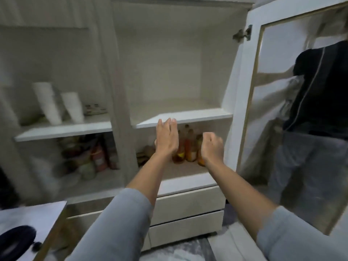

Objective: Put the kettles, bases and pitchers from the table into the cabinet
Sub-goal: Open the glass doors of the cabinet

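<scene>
The white cabinet stands open in front of me, its upper right shelf bare. My left hand is raised in front of that shelf's edge with straight fingers and holds nothing. My right hand hangs beside it with curled fingers and is empty too. A black round kettle base lies on the table corner at the lower left. No kettle or pitcher is in view.
Several bottles stand on the lower right shelf behind my hands. White cup stacks sit on the left shelf, jars and bottles below. The glass door is swung open at right, reflecting a person. Two drawers sit underneath.
</scene>
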### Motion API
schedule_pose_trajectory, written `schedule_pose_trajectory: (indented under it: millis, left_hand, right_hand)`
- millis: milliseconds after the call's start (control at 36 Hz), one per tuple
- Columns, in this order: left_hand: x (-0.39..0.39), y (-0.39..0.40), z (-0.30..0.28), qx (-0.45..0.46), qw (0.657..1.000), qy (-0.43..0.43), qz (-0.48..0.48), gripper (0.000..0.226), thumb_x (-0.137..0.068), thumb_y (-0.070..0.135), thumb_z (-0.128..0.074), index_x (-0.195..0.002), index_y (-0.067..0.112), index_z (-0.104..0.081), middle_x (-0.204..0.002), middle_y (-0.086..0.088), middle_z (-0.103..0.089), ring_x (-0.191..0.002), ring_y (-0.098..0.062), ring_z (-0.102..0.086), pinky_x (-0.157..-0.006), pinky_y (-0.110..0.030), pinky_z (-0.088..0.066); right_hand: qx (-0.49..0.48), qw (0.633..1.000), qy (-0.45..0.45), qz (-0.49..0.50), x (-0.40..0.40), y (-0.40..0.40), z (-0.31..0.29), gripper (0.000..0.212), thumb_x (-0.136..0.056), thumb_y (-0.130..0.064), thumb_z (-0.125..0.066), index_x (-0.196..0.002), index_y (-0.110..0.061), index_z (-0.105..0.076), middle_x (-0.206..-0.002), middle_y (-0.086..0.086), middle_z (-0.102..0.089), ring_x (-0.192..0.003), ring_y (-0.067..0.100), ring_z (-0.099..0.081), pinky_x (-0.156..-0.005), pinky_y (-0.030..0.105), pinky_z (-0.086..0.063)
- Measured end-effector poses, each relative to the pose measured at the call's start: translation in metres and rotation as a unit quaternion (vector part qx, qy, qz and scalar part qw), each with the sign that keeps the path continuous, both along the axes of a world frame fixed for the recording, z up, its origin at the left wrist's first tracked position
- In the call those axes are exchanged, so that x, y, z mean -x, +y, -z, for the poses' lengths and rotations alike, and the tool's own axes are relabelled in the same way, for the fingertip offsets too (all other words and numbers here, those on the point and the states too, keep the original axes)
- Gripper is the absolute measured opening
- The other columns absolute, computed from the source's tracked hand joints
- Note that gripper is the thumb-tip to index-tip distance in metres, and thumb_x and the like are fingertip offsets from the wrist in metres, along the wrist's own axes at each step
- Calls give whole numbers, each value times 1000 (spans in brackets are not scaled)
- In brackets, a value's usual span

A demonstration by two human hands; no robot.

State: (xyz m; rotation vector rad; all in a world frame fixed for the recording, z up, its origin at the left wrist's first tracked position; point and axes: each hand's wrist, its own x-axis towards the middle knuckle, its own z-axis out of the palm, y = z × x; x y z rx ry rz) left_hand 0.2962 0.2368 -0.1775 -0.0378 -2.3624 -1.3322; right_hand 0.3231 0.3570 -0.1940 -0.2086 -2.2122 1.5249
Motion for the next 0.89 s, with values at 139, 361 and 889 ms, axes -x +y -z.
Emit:
schedule_pose_trajectory:
  millis: [139,361,889]
  left_hand:
    - [8,-89,16,-24,996,-11,-85,56,-102,43,-16,-146,17,-38,-162,-7,-14,-151,-20,-6,-120,-44,-6]
    - [-3,-247,44,-91,967,-43,-236,61,-100,47,-16,-138,10,-45,-157,-10,-27,-149,-23,-14,-119,-50,-15]
    - [-152,-477,168,-146,806,-188,-541,50,-98,37,-40,-138,8,-47,-149,-14,-40,-134,-32,-41,-111,-43,-33]
  right_hand:
    - [14,997,-18,-76,20,-74,3,32,-100,-24,-33,-105,-10,-60,-131,16,-48,-97,21,-44,-87,28,-30]
    - [-1,980,-41,-195,47,-234,11,35,-99,-27,-34,-109,-7,-61,-129,13,-49,-111,29,-51,-102,37,-38]
    - [-194,836,-191,-477,6,-498,134,33,-94,-27,-41,-117,-11,-58,-136,13,-43,-116,31,-50,-96,34,-40]
